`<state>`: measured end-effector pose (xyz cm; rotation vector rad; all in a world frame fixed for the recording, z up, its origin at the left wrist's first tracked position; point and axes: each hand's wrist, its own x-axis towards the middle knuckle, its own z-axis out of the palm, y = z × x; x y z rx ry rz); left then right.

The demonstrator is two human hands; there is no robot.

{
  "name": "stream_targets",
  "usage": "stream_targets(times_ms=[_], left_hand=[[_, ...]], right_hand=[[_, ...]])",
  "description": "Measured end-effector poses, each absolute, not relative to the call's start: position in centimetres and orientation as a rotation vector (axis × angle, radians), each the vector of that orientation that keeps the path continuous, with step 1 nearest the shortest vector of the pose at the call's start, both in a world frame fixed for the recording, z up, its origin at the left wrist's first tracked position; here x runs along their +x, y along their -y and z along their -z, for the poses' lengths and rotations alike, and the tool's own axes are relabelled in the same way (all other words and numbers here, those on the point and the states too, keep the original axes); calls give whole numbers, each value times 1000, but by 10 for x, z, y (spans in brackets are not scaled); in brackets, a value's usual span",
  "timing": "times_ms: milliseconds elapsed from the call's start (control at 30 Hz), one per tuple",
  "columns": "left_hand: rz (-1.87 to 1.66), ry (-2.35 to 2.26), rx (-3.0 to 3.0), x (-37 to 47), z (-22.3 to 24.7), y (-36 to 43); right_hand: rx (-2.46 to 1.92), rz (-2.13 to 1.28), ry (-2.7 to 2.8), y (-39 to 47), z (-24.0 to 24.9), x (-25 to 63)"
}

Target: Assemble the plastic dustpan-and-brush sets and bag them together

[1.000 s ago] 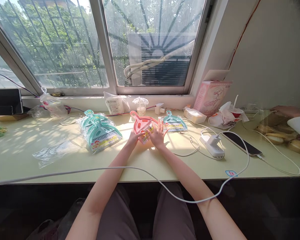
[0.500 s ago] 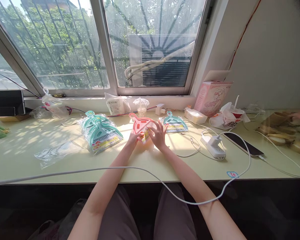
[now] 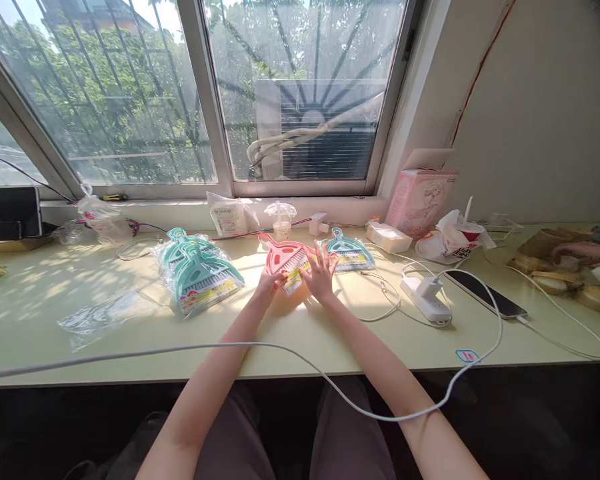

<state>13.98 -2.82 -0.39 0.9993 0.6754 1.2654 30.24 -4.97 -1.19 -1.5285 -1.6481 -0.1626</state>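
A pink mini dustpan-and-brush set (image 3: 283, 255) lies on the pale yellow desk (image 3: 300, 333) in front of me. My left hand (image 3: 267, 283) grips its near left corner. My right hand (image 3: 320, 275) rests on its right side near the yellow label, fingers spread. A teal set (image 3: 347, 251) lies just to the right. A clear bag holding several teal sets (image 3: 197, 270) lies to the left.
An empty clear bag (image 3: 103, 313) lies at left. A white charger block (image 3: 427, 298), cables and a phone (image 3: 485, 293) are at right, with a pink box (image 3: 420, 199) behind. Another person's hand (image 3: 585, 252) is at far right among food.
The view tilted slightly. My right hand's fingers spread wider over the pink set. The other person's hand at far right shifted.
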Motion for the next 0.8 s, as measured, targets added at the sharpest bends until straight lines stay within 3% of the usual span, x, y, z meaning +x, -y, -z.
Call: stream_targets(times_ms=[233,467,800], left_hand=[[-1394,-657,976,140,2,31],[-1467,-702,885,135,0,23],[-1330,-522,1130,148,-9,44]], right_hand=[[-1398,-100,1178,39,15,316],[-1137,-1045,946,35,18,300],[-964,-1139,703,43,5,303]])
